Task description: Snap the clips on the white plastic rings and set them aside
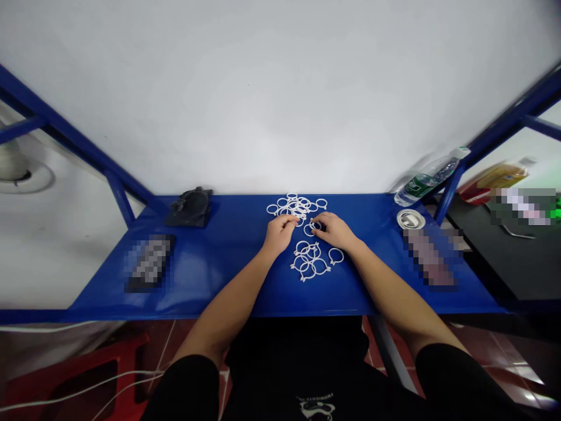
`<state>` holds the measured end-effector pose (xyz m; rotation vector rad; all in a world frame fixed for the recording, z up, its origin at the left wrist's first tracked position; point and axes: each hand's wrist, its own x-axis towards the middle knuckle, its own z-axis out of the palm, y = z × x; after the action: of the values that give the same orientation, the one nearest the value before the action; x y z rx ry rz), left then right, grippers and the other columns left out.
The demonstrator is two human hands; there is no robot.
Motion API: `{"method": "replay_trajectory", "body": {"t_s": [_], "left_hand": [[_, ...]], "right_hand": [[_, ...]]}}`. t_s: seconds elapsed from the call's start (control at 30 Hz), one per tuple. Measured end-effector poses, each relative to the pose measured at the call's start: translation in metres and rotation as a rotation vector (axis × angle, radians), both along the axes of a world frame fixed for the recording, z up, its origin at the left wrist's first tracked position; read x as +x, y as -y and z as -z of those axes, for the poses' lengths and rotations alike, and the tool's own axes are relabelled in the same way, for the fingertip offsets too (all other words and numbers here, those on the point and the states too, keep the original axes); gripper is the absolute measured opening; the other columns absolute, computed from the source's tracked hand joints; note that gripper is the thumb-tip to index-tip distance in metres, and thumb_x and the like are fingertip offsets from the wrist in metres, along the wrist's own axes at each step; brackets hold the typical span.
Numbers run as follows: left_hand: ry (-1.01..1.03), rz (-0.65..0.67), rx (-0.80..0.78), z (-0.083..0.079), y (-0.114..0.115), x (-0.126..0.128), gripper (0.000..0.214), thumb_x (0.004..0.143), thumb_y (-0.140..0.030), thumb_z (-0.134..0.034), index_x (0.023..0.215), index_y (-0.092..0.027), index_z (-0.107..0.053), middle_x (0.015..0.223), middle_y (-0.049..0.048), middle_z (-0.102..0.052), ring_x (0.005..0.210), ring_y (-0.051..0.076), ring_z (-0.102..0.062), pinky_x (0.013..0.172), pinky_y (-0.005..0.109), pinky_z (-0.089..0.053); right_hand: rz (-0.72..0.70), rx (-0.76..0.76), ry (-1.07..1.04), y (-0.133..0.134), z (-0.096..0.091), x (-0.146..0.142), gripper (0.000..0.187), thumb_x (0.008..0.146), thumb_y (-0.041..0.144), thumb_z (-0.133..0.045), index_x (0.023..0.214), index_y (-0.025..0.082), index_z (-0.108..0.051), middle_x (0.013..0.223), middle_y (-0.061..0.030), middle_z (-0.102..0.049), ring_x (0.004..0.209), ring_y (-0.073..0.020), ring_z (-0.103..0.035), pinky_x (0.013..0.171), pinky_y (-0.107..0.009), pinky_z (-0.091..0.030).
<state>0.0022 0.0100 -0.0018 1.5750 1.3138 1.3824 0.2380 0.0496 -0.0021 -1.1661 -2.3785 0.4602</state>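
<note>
White plastic rings with small clip ends lie on the blue table in two groups. The far pile of rings point(294, 206) is heaped just beyond my hands. A nearer cluster of rings point(309, 264) overlaps between my forearms, with a single ring point(336, 256) beside it on the right. My left hand point(281, 231) is closed in a pinch at a white ring by the near edge of the far pile. My right hand point(332, 230) has thumb and fingers closed on another white ring point(308, 230). The fingertips partly cover both rings.
A crumpled black bag point(191, 207) and a blurred-out dark object point(151, 261) sit on the left of the table point(210, 286). At the right are a water bottle point(432, 176), a round roll point(411, 220) and a pixelated item point(429, 257). Blue frame bars flank both sides.
</note>
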Motion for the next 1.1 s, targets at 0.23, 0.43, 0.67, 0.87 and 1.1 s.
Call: {"method": "replay_trajectory", "body": {"t_s": [0.23, 0.43, 0.67, 0.87, 1.1], "left_hand": [[-0.011, 0.005, -0.002, 0.002, -0.001, -0.001, 0.023, 0.090, -0.018, -0.057, 0.090, -0.021, -0.079, 0.079, 0.0004, -0.076, 0.072, 0.016, -0.069, 0.069, 0.027, -0.052], [-0.038, 0.050, -0.026, 0.003, 0.000, 0.000, 0.021, 0.082, -0.016, -0.057, 0.079, -0.020, -0.076, 0.071, -0.0017, -0.071, 0.062, 0.014, -0.061, 0.063, 0.026, -0.047], [0.044, 0.074, -0.046, 0.005, -0.001, -0.002, 0.028, 0.082, -0.015, -0.049, 0.079, -0.019, -0.076, 0.073, 0.0003, -0.072, 0.073, 0.017, -0.068, 0.073, 0.029, -0.052], [0.041, 0.091, -0.023, 0.003, -0.001, -0.003, 0.029, 0.083, -0.016, -0.049, 0.082, -0.020, -0.077, 0.074, 0.0005, -0.073, 0.074, 0.017, -0.068, 0.074, 0.030, -0.053], [0.016, 0.163, 0.133, -0.002, 0.003, -0.003, 0.027, 0.079, -0.013, -0.049, 0.075, -0.021, -0.075, 0.071, 0.0006, -0.070, 0.070, 0.017, -0.065, 0.073, 0.031, -0.053]], "right_hand": [[0.109, -0.044, -0.010, 0.004, -0.007, -0.001, 0.042, 0.094, 0.017, -0.058, 0.134, 0.021, -0.070, 0.110, -0.0079, -0.079, 0.089, -0.0214, -0.072, 0.087, -0.036, -0.056], [0.183, -0.004, -0.068, 0.003, -0.005, 0.001, 0.039, 0.098, 0.020, -0.056, 0.135, 0.020, -0.069, 0.109, -0.0078, -0.079, 0.089, -0.0221, -0.074, 0.084, -0.036, -0.057], [0.109, 0.012, 0.047, -0.001, 0.001, 0.002, 0.047, 0.101, 0.031, -0.060, 0.147, 0.022, -0.061, 0.132, -0.0115, -0.073, 0.112, -0.0275, -0.071, 0.095, -0.042, -0.057], [0.207, 0.027, 0.132, -0.002, -0.003, 0.005, 0.043, 0.102, 0.032, -0.059, 0.144, 0.022, -0.064, 0.133, -0.0126, -0.072, 0.115, -0.0299, -0.071, 0.092, -0.039, -0.057], [0.317, 0.008, 0.174, -0.006, -0.005, 0.010, 0.040, 0.103, 0.042, -0.059, 0.137, 0.023, -0.069, 0.121, -0.0127, -0.072, 0.099, -0.0270, -0.072, 0.081, -0.034, -0.055]]}}
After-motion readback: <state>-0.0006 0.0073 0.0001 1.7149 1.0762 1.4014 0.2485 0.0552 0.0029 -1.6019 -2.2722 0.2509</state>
